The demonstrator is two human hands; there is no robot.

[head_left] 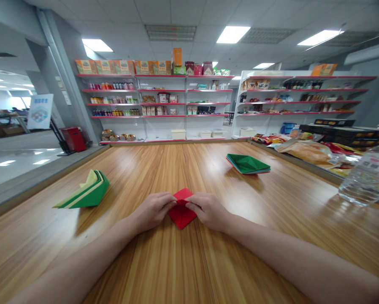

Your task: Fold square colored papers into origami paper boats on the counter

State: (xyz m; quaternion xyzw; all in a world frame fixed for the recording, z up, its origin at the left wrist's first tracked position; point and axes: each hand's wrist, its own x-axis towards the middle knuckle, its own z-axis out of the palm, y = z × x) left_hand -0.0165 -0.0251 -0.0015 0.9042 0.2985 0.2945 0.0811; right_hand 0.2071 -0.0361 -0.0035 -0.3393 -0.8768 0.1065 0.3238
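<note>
A red sheet of folded paper lies on the wooden table in front of me, one corner toward me, with creases running to its middle. My left hand pinches its left side between thumb and fingers. From the right, my right hand grips the opposite side in the same way, and both thumbs meet near the centre fold. The fingertips partly cover the paper's side corners. To the left stands a nested stack of green and yellow folded papers. Farther off on the right rests a stack of folded papers, green on top.
The wooden table has a raised edge. At its right stand a clear plastic bottle, packaged snacks and black boxes. Beyond the table are shelves of goods. A red box and a sign board stand at left.
</note>
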